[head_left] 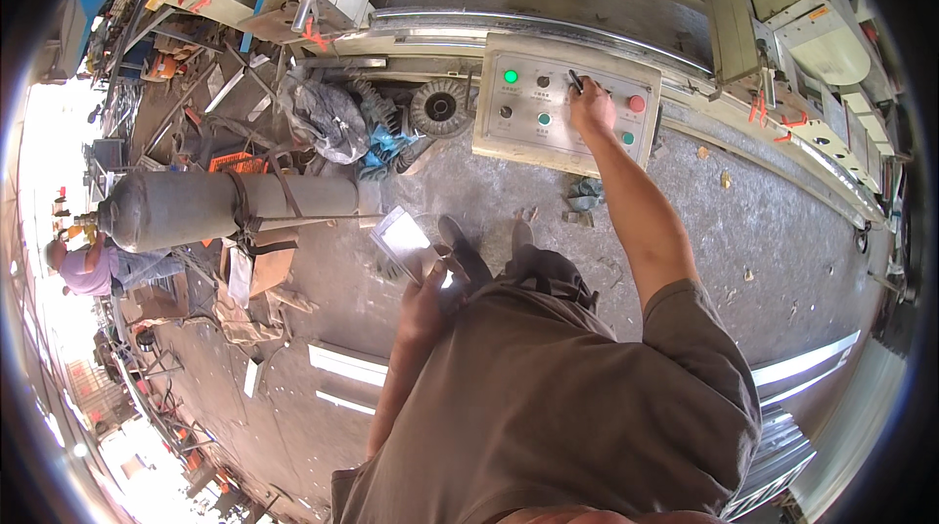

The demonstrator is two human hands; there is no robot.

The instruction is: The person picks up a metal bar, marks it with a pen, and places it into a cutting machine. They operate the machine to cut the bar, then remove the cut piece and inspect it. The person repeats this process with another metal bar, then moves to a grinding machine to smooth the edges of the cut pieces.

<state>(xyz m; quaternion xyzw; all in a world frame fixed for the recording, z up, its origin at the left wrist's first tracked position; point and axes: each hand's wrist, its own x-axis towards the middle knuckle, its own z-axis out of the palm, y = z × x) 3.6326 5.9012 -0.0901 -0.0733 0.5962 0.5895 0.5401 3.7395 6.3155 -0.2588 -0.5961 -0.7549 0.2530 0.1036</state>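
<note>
My right hand (592, 109) reaches over a light grey control panel (489, 138) with buttons and knobs. Its fingers are closed round a slim dark pen-like thing (575, 81), its tip near the panel's upper part. Around it on the panel sit a lit green button (511, 76), a black knob (543, 81) and a red button (637, 104). Low in front of my body, my left hand (428, 301) is closed on a flat, shiny, pale piece (399, 236). Glare hides its detail, so I cannot tell its material.
A long machine bed with rails (548, 21) runs behind the panel. On the left lie a large grey gas cylinder (186, 206), a plastic bag (318, 118) and a ridged wheel (439, 108). Pale strips (347, 365) lie on the floor. Another person (93, 268) is at far left.
</note>
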